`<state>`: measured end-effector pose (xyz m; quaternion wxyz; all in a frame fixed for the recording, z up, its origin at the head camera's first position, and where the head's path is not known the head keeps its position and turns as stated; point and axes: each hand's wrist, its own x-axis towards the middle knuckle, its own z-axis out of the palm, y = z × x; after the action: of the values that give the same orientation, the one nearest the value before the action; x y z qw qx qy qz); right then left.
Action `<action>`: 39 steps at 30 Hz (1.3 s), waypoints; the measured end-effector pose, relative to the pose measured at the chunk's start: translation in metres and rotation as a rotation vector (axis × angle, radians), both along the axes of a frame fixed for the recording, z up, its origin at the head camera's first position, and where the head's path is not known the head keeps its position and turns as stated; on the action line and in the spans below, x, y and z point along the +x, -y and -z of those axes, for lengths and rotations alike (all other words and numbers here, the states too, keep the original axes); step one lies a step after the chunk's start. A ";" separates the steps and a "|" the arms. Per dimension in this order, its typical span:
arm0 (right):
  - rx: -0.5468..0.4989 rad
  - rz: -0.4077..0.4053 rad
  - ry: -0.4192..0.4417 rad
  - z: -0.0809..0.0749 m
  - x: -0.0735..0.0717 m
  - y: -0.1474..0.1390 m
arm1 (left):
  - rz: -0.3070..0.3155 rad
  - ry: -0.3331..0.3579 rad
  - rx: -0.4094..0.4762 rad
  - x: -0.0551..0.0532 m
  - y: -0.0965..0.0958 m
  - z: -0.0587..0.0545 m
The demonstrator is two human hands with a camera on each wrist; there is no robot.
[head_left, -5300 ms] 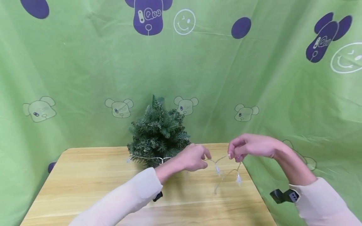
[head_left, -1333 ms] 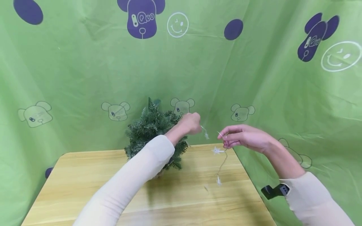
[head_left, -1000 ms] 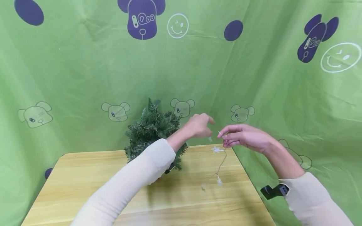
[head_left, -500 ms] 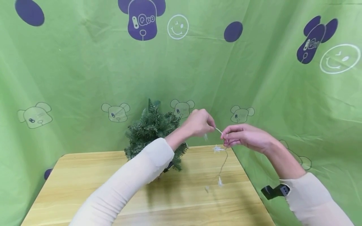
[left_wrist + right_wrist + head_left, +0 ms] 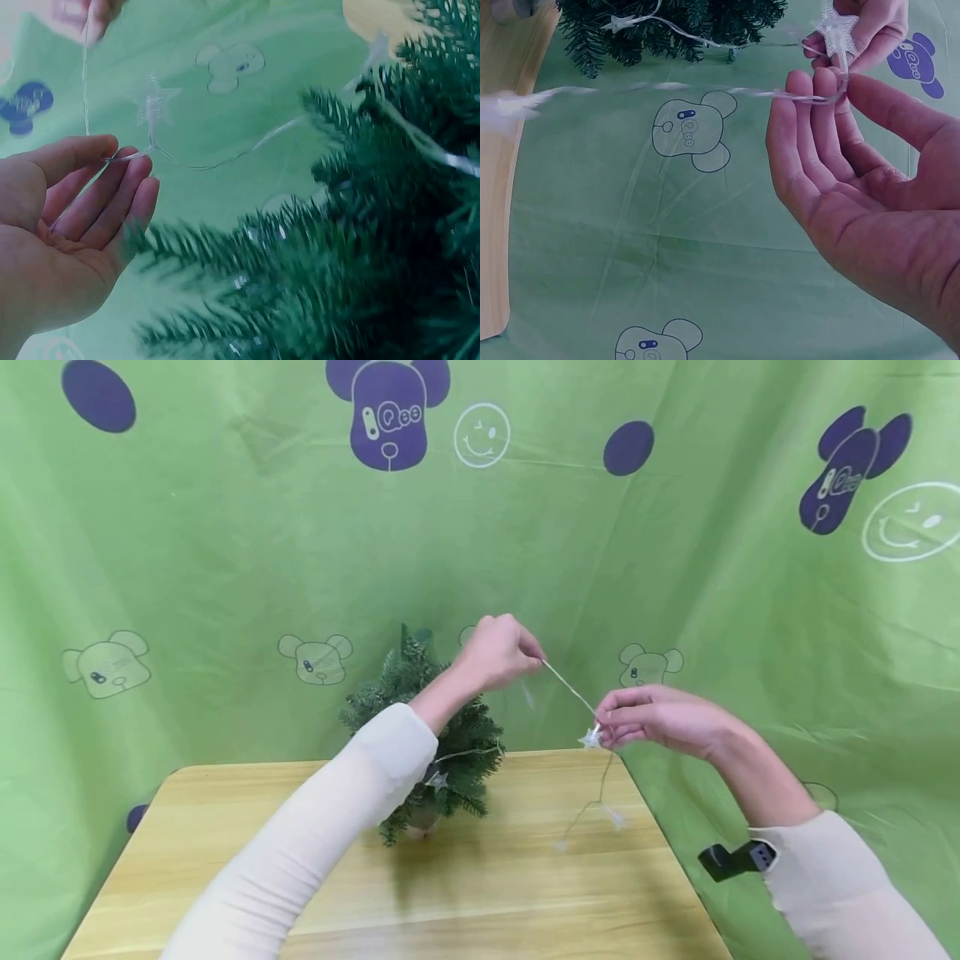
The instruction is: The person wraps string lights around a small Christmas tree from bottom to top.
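In the head view, a small green artificial Christmas tree [image 5: 472, 718] stands at the table's back, partly covered by the left forearm. A clear string of star lights [image 5: 567, 687] crosses its front and runs out to both hands. My left hand [image 5: 495, 652], above the tree's right side, pinches the wire between thumb and fingertips; a star [image 5: 152, 105] hangs close to it in the left wrist view. Right of the tree, my right hand [image 5: 667, 718] pinches the wire by another star [image 5: 590, 738]. The wire's remaining length dangles below, with a couple more stars [image 5: 615, 817].
The wooden table [image 5: 525, 893] has its right edge beneath the right forearm. Close behind it hangs a green curtain [image 5: 225, 568] with printed bears. A black wrist camera [image 5: 735, 860] is strapped at the right sleeve.
A second ago my left fingers were spread near the wire; now they pinch it. The left hand has moved up and left, drawing a straight stretch of wire between the hands.
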<state>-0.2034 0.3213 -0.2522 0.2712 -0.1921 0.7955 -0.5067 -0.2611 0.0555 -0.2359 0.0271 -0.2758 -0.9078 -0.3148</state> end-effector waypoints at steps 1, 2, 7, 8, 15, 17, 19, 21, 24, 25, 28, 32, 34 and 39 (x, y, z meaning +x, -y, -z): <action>-0.003 -0.010 0.003 0.000 0.000 -0.001 | -0.013 0.015 0.011 -0.002 0.003 -0.001; -0.007 -0.017 0.006 0.001 0.001 -0.002 | -0.025 0.022 0.019 -0.005 0.006 -0.002; -0.011 -0.039 0.006 0.001 0.001 -0.005 | -0.072 0.019 0.033 -0.014 0.018 -0.006; -0.011 -0.037 0.007 0.001 0.001 -0.005 | -0.080 0.013 0.039 -0.016 0.020 -0.007; 0.001 -0.018 0.005 0.000 -0.002 -0.002 | -0.148 0.065 0.134 -0.030 0.037 -0.016; 0.000 -0.020 0.001 0.000 -0.003 0.000 | -0.171 0.083 0.163 -0.031 0.041 -0.019; -0.001 -0.020 0.000 0.000 -0.004 0.000 | -0.188 0.086 0.179 -0.033 0.044 -0.022; -0.005 -0.020 0.000 0.000 -0.004 0.000 | -0.194 0.091 0.183 -0.035 0.046 -0.023; -0.007 -0.018 -0.002 -0.001 -0.002 -0.002 | -0.203 0.101 0.179 -0.037 0.048 -0.025; -0.008 -0.019 -0.003 -0.001 -0.002 -0.002 | -0.206 0.103 0.177 -0.039 0.049 -0.025; -0.007 -0.024 -0.003 -0.002 -0.001 0.000 | -0.230 0.103 0.185 -0.042 0.052 -0.027; -0.005 -0.029 0.002 -0.004 -0.001 0.003 | -0.258 0.105 0.184 -0.046 0.059 -0.031; -0.003 -0.032 0.000 -0.004 -0.002 0.003 | -0.262 0.099 0.179 -0.048 0.062 -0.031; 0.012 -0.053 -0.004 -0.003 -0.003 0.001 | -0.260 0.089 0.160 -0.050 0.065 -0.029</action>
<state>-0.2059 0.3207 -0.2487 0.2841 -0.2126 0.7938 -0.4940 -0.3110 -0.0095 -0.2070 0.0491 -0.1389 -0.9082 -0.3919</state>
